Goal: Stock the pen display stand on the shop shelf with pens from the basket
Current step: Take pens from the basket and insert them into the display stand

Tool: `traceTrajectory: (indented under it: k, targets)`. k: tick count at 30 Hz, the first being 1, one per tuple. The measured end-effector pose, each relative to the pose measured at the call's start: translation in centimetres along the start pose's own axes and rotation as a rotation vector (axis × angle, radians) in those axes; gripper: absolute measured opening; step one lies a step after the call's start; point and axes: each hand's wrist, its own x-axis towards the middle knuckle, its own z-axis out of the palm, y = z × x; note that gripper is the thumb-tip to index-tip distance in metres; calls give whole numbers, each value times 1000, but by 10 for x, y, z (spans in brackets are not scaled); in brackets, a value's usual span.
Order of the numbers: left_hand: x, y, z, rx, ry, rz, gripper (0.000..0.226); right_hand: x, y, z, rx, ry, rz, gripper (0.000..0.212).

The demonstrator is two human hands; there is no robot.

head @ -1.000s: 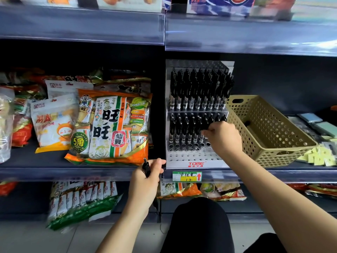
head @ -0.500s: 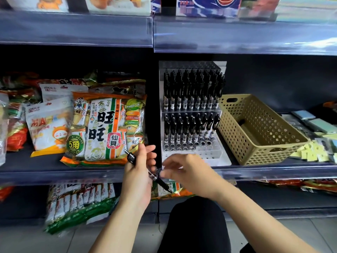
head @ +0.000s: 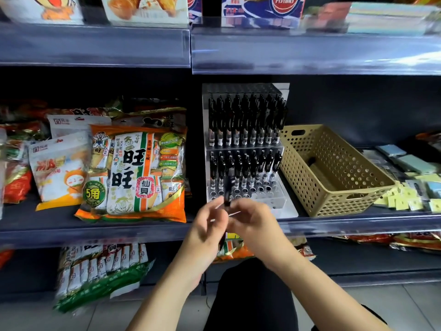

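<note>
**Both hands meet on one pen before the stand**

The left hand [head: 206, 226] and right hand [head: 254, 223] are pressed close together, fingertips closed on a single black pen [head: 227, 195]. It stands roughly upright and is blurred, just in front of the pen display stand [head: 276, 199]. The stand's upper tier is packed with black pens; its lower tier has open holes along the front rows. A tan perforated basket [head: 307, 197] sits just right of the stand on the same shelf [head: 95, 232], with rice cracker bags [head: 140, 173] to the left.
</note>
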Motion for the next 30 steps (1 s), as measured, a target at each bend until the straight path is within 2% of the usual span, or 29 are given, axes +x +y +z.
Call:
traceTrajectory:
  k: [3, 5, 8, 13, 18, 19, 21, 23, 26, 30]
  targets:
    - [-4, -3, 5, 190, -41, 22, 13, 1, -1, -11, 372, 101, 176, 15]
    - [-3, -6, 7, 318, -2, 93, 18, 0, 0, -16, 437, 110, 225, 10]
    - [1, -10, 8, 356, 37, 110, 21, -2, 2, -20, 364, 165, 238, 6]
    - [5, -16, 7, 412, 43, 108, 19, -5, 2, -34, 448, 310, 213, 8]
    - [7, -20, 11, 464, 49, 119, 15, -5, 0, -41, 436, 298, 190, 6]
    - [7, -20, 12, 478, 50, 123, 17, -4, -1, -45, 424, 301, 177, 6]
    - [11, -22, 12, 532, 76, 135, 38, 1, -6, -57, 373, 331, 112, 5]
    - [16, -24, 7, 626, 159, 197, 50, 7, -15, -71, 252, 395, 25, 2]
    - [25, -23, -2, 804, 274, 288, 48, 22, -27, -91, 1, 506, -82, 2]
    - [38, -25, -12, 930, 295, 291, 46, 45, -27, -101, -311, 574, -159, 3]
